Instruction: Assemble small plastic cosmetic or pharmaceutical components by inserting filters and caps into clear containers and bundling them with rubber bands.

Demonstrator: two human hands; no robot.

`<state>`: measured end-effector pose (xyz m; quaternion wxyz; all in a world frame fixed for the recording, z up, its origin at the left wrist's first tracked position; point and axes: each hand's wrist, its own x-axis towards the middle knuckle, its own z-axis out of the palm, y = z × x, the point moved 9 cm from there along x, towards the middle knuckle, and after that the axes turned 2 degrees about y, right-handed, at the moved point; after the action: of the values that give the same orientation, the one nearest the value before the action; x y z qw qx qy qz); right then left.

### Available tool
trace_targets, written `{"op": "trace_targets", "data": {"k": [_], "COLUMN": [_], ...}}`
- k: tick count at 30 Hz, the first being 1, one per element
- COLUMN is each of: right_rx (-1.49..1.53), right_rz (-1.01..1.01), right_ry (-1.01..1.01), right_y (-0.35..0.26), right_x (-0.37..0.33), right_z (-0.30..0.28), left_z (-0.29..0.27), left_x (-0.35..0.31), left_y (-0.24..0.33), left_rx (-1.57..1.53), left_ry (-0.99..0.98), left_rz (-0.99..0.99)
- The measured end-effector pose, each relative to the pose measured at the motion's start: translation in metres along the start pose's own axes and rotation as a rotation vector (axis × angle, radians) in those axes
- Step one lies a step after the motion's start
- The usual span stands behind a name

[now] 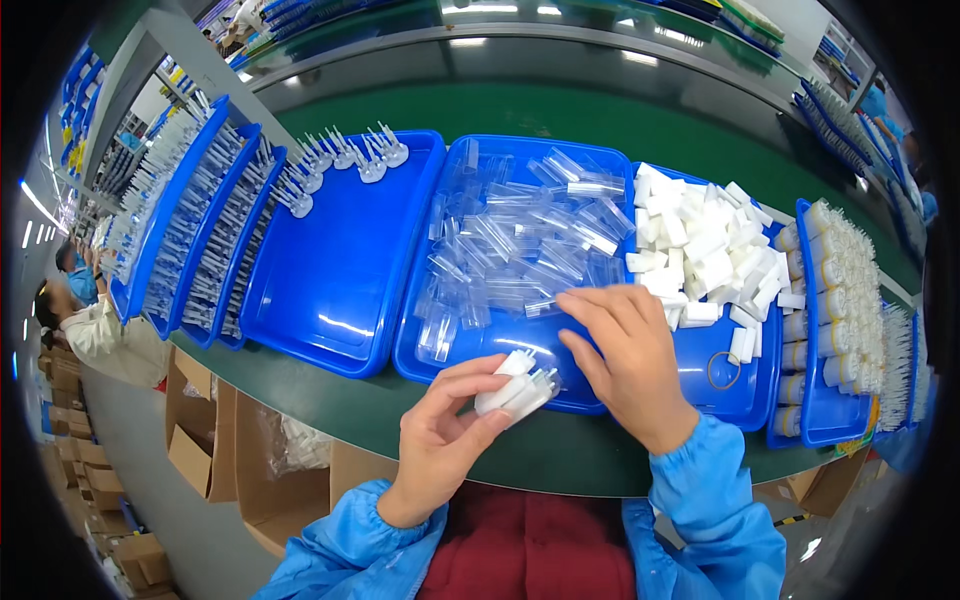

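Observation:
My left hand point(448, 425) is closed around a small bunch of white cylindrical parts point(517, 387) with clear tips, held just in front of the middle tray. Over the right side of that blue tray point(470, 368), my right hand point(630, 350) has its thumb and fingers apart. Its fingertips are close to a clear plastic tube point(541, 307); whether they touch it I cannot tell. Many more clear tubes point(520, 235) lie loosely in the same tray. A heap of white foam-like blocks point(705, 240) fills much of the blue tray point(708, 400) at right.
At left, a blue tray point(325, 270) carries several clear stemmed pieces point(372, 160) along its far edge. Stacked trays of similar pieces point(180, 220) stand farther left. White rolls point(840, 300) fill trays at far right. Cardboard boxes point(275, 490) sit below the green table point(330, 415).

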<state>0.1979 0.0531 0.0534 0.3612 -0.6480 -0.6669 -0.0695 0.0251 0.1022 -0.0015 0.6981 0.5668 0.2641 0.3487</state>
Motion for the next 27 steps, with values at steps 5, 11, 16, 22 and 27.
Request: {"op": "trace_targets", "data": {"k": [5,11,16,22,27], "right_rx": [-0.252,0.007,0.931,0.909,1.008], "right_rz": [-0.05,0.134,0.745,0.632,0.689], "right_ry": [-0.2,-0.316,-0.005,0.1,0.143], "right_y": [-0.001,-0.001,0.018,0.002,0.005], "right_x": [-0.007,-0.014,-0.022,-0.041,-0.053], "right_z": [0.039,0.038,0.008,0.004,0.007], "left_z": [-0.003,-0.003,0.0,0.007,0.008], "left_x": [-0.003,-0.008,-0.011,-0.01,-0.011], "left_y": [0.009,0.006,0.006,0.004,-0.002], "left_rx": [0.089,0.129,0.131,0.086,0.081], "left_ry": [0.038,0.041,0.041,0.069,0.085], "left_rz": [0.083,0.071,0.059,0.062,0.042]}}
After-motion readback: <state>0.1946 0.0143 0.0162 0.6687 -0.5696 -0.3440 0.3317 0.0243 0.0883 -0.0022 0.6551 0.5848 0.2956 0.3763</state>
